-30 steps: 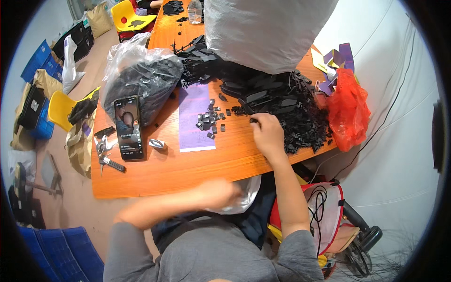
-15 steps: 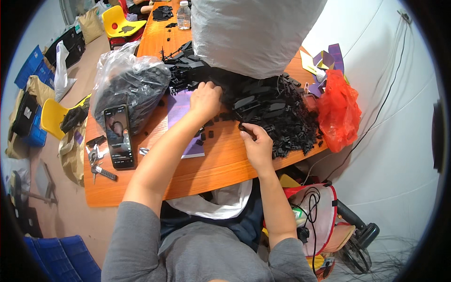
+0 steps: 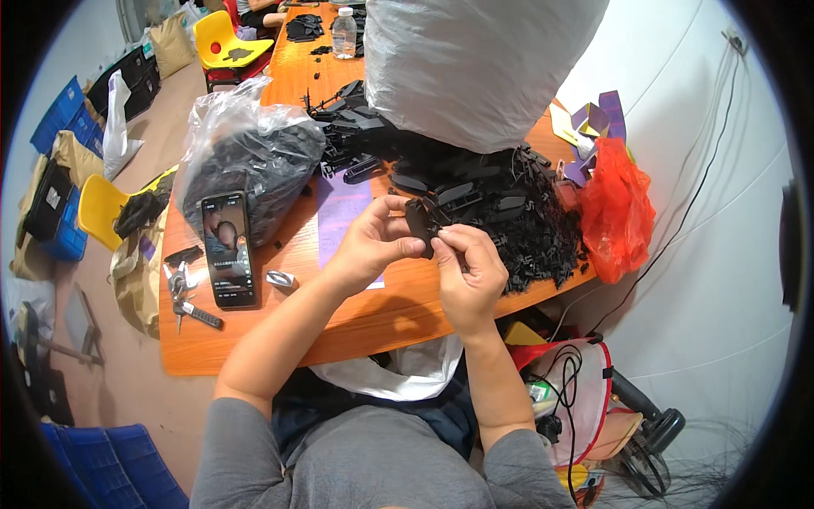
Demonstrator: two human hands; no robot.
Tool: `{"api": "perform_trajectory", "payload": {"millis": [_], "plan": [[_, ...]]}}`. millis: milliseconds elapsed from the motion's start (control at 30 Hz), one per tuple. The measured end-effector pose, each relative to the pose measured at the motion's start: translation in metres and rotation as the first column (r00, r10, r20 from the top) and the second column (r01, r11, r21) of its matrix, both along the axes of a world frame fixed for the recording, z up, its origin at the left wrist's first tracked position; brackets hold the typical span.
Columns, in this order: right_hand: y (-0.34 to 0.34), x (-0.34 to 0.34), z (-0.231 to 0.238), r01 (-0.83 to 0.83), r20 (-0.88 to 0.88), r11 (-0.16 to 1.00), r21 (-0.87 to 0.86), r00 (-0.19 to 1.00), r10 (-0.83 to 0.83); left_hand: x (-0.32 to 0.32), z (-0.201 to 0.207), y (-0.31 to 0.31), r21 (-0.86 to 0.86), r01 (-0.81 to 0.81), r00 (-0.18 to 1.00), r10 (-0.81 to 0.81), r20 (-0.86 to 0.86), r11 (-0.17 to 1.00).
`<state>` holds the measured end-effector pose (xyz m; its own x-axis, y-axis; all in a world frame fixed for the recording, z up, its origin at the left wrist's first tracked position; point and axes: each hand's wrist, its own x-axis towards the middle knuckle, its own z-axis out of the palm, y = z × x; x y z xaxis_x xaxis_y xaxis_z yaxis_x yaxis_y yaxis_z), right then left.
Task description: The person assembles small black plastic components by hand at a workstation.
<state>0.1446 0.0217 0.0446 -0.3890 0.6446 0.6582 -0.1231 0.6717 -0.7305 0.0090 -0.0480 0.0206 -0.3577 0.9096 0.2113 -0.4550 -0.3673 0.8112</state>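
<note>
Above the table's near half, my left hand (image 3: 370, 243) grips a flat, rounded black plastic part (image 3: 418, 220) between thumb and fingers. My right hand (image 3: 471, 276) is closed in a pinch at that part's lower right edge. Whatever small piece sits between its fingertips is too small to name. Just beyond both hands spreads a large heap of black plastic parts (image 3: 534, 242), long shells mixed with small clips. A purple and white printed sheet (image 3: 335, 216) lies under my left hand's side, partly covered by that hand and forearm.
A clear bag of black parts (image 3: 254, 161) and a phone (image 3: 227, 254) stand left, with keys (image 3: 180, 293) beside them. A big white sack (image 3: 475, 76) rises behind the heap. At right sits a red plastic bag (image 3: 615, 212); a bottle (image 3: 343, 34) stands far back.
My left hand has come back from the far side of the heap and now holds the black part. My right hand has lifted off the table edge of the heap to meet it.
</note>
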Motion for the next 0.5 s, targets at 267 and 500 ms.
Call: {"api": "perform_trajectory", "payload": {"millis": [267, 500], "plan": [[0.002, 0.001, 0.002, -0.155, 0.152, 0.977, -0.143, 0.973, 0.176, -0.009, -0.014, -0.008, -0.028, -0.057, 0.996, 0.055, -0.068, 0.998], [0.007, 0.0, 0.002, -0.269, 0.029, 0.86, -0.435, 0.95, 0.312, -0.007, -0.009, -0.013, -0.035, 0.023, 0.986, -0.029, -0.165, 0.999]]}}
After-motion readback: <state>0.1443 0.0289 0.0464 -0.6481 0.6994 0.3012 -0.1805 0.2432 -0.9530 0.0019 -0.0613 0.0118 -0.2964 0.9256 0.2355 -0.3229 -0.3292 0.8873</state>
